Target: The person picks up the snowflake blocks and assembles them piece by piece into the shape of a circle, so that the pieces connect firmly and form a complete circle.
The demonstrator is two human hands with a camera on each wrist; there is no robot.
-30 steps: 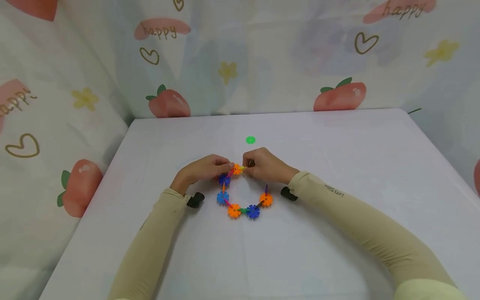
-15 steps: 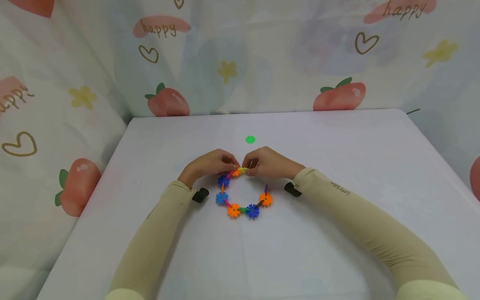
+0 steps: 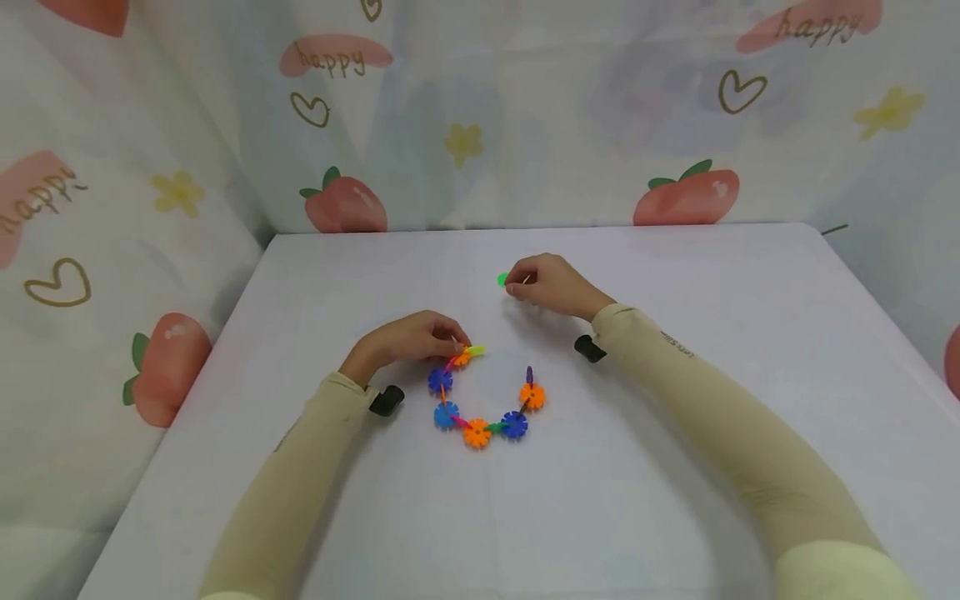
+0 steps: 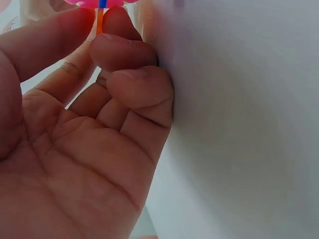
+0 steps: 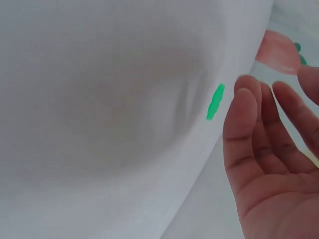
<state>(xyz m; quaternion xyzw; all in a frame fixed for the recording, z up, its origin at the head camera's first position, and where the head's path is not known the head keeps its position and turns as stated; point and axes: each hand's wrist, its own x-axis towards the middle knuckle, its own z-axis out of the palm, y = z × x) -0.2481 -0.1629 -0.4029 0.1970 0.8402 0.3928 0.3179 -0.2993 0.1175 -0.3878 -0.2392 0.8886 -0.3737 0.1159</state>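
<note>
A chain of flower-shaped snowflake discs (image 3: 477, 434) curves on the table as an unclosed ring, in orange, blue, pink, green and other colours. At its upper left end my left hand (image 3: 407, 342) pinches an orange snowflake disc (image 3: 461, 360), with a yellow snowflake disc (image 3: 477, 351) fitted beside it. A pink snowflake disc (image 4: 94, 2) shows past the fingertips in the left wrist view. Farther back, my right hand (image 3: 553, 283) hovers beside a loose green snowflake disc (image 3: 502, 280). In the right wrist view a gap separates the fingers from the green disc, and they hold nothing.
White cloth covers the table (image 3: 637, 500). A patterned curtain (image 3: 525, 100) hangs behind it and along the left side. On the chain's right end a purple disc (image 3: 529, 376) stands on edge.
My right hand has left the yellow disc and moved back to the green one. My left hand keeps hold of the chain, whose upper end has shifted slightly left and toward me.
</note>
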